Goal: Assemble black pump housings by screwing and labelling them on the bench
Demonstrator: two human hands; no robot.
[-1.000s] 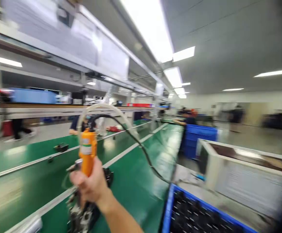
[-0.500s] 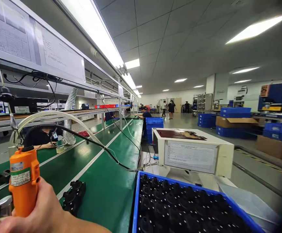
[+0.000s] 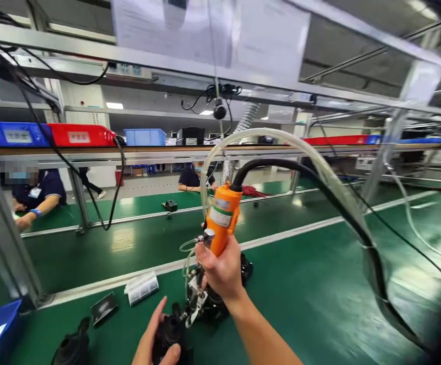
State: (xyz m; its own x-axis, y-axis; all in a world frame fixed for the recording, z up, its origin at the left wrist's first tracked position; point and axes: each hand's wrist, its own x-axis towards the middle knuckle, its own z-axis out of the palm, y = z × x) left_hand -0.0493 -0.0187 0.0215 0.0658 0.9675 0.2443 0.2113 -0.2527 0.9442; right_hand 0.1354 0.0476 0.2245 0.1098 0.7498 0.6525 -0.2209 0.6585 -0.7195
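My right hand (image 3: pixel 224 268) is wrapped round the orange power screwdriver (image 3: pixel 222 215), which is held tilted over the green bench (image 3: pixel 300 304). A black cable (image 3: pixel 281 163) and a clear hose (image 3: pixel 269 133) run from it to the right. Its metal lower end with thin tubes is partly hidden by my hand. Just left of it, my left hand (image 3: pixel 150 334) grips a black moulded part (image 3: pixel 170 329) between thumb and fingers. Behind my right wrist another black part (image 3: pixel 246 268) shows in part. A further black part (image 3: pixel 72 347) lies at the lower left.
A roll of labels (image 3: pixel 142 288) and a small dark packet (image 3: pixel 104 308) lie beyond my left hand. A blue bin (image 3: pixel 0 324) stands at the left edge by a metal post (image 3: pixel 7 238). Co-workers (image 3: pixel 43 195) sit across the bench. Red bins (image 3: pixel 81 135) line the shelf.
My view has swung left, from the blue crate of black parts to the bench. The screwdriver stays in my right hand. My left hand has come into view holding a black part.
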